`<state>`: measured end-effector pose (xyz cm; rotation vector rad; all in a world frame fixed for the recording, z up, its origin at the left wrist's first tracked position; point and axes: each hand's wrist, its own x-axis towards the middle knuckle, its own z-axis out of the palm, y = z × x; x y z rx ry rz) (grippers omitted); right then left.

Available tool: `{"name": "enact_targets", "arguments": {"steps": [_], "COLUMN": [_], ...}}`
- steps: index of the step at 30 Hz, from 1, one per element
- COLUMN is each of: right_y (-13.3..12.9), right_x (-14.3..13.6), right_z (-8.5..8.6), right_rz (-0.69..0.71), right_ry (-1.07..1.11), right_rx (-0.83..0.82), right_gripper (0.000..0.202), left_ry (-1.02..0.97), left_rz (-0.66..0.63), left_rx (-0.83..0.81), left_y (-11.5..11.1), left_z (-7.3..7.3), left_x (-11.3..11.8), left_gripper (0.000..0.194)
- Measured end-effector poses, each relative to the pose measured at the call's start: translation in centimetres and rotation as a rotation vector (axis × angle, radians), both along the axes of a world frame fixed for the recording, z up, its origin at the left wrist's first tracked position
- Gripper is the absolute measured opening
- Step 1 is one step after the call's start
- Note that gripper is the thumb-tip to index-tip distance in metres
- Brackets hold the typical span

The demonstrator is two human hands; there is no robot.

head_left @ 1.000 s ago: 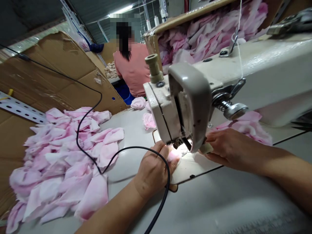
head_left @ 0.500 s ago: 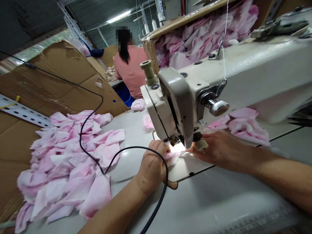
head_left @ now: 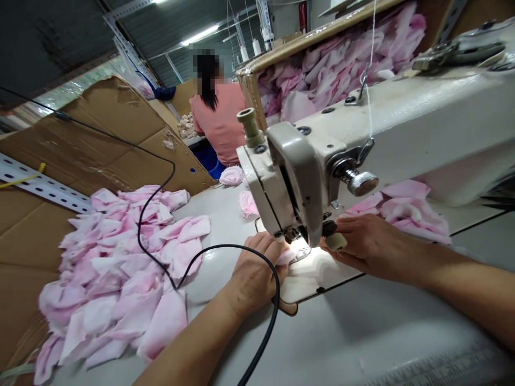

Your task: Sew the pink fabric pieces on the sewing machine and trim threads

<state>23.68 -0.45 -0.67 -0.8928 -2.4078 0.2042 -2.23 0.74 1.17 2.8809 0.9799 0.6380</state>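
A white sewing machine (head_left: 289,182) stands before me, its lamp lighting the needle plate. At the left of the needle, my left hand (head_left: 257,271) is closed on a small piece of pink fabric (head_left: 287,256), its fingers bent over the cloth. To the right, my right hand (head_left: 368,244) rests low beside the machine head with fingers stretched toward the needle area. Its fingertips are partly hidden behind the machine head, and I see no cloth in it. More pink fabric (head_left: 414,212) lies behind this hand, under the machine arm.
A heap of pink fabric pieces (head_left: 120,279) covers the table's left side. A black cable (head_left: 267,327) loops across my left wrist. Cardboard (head_left: 132,128) walls the left; a box of pink cloth (head_left: 322,75) stands behind the machine. A person (head_left: 221,118) sits farther back.
My right hand has drawn slightly right, away from the needle. My left hand stays on the fabric, which shows less beside the needle. The whole view has shifted slightly.
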Motion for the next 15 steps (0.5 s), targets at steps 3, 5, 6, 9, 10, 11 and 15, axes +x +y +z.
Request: {"name": "enact_targets", "arguments": {"steps": [3,5,6,9,10,11,15], "right_y": [-0.1,-0.2,-0.3,-0.5,-0.6,-0.6,-0.5], "right_x": [0.1,0.0,-0.1,-0.6,-0.8,-1.0,-1.3], "right_z": [-0.1,0.0,0.1,0.5,0.6,0.7,0.8], "right_rz": [-0.014,-0.035,-0.044,-0.059,-0.062,-0.061,-0.027], "right_ry": [-0.036,-0.059,-0.068,-0.097,-0.105,-0.112,-0.102], "right_rx": [-0.049,-0.071,-0.068,0.001,0.043,0.084,0.196], "right_gripper": [0.025,0.026,0.027,0.031,0.032,0.032,0.03], "left_ry": [-0.022,-0.033,-0.042,-0.065,-0.068,-0.07,-0.049], "left_rz": [0.027,0.039,0.044,0.045,0.045,0.048,0.083], "left_rx": [-0.028,-0.042,-0.045,-0.039,-0.042,-0.047,-0.085], "left_y": [-0.1,-0.3,-0.3,-0.4,-0.4,-0.4,-0.5], "left_z": [-0.1,-0.1,-0.1,-0.1,-0.1,-0.1,0.0], "left_x": [0.1,0.2,0.2,0.4,0.5,0.6,0.7], "left_gripper": [0.016,0.014,0.014,0.013,0.012,0.012,0.011]}}
